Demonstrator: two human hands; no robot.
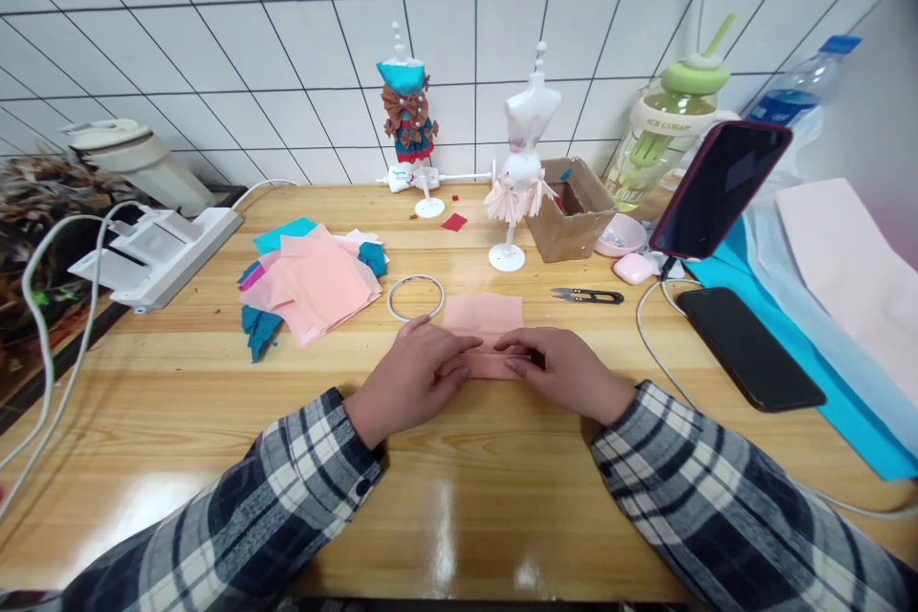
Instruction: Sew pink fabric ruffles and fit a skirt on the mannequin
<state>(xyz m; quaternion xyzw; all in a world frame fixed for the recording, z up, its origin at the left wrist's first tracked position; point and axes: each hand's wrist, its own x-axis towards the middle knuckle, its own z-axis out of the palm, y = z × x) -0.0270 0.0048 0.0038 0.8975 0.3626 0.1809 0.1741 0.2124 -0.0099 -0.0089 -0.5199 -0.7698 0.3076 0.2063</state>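
A small pink sheet (484, 313), paper or thin cloth, lies on the wooden table with its near edge folded over. My left hand (416, 368) pinches the left end of the fold between thumb and fingers. At the right end, my right hand (563, 368) grips the same fold, its fingers curled. Just beyond my left hand rests a thin ring (416, 297). Dark thread snips (586, 295) lie past my right hand. Behind the sheet stands a white mini dress form (532, 115) wearing a pale pink ruffled skirt (514, 197).
Pink and teal sheets (322, 282) are piled at left, near a white power strip (179, 253). A second dress form (407, 115), a cardboard box (572, 210) and a green-lidded bottle (664, 129) stand behind. On the right are a propped phone (721, 191) and a flat phone (750, 344).
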